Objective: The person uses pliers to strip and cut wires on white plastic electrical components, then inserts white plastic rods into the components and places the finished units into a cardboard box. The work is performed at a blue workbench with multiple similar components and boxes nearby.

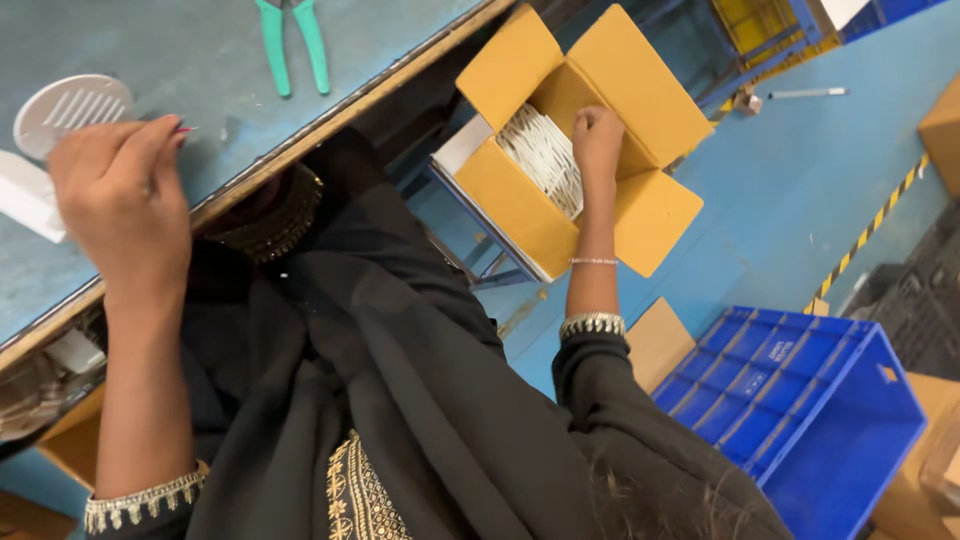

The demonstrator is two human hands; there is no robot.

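- In the open cardboard box (520, 205) beside the bench: a packed stack of white slotted plastic parts (545, 160), standing on edge in a row, filling the middle of the box.
- Right hand (597, 135) is down in the box, fingers curled onto the top edge of the stack near its far end. Grip looks closed on one or more parts; can't tell how many.
- Handling, my read: thin moulded plastic, light, fairly stiff, smooth faces so likely slippery when stacked tight. Slots make thin ribs that could snap if pinched flat. Best hold is by the outer rim, thumb and fingers on opposite edges, lifting straight out of the row.
- Left hand (120, 195) is up over the bench edge, fingers bunched together; whether it pinches something small can't be told.
- Just beyond the left hand on the blue bench (200, 60): one round white grille disc (72, 108) lying flat, and a white flat piece (25, 200) at the frame edge.
- Green-handled pliers (292, 40) lie further along the bench, well apart from both hands.
- Box flaps are all folded out; the box rests on a metal-framed stand.
- On the blue floor to the right: a blue plastic crate (810, 400), nothing visible inside it. More cardboard sits next to it.
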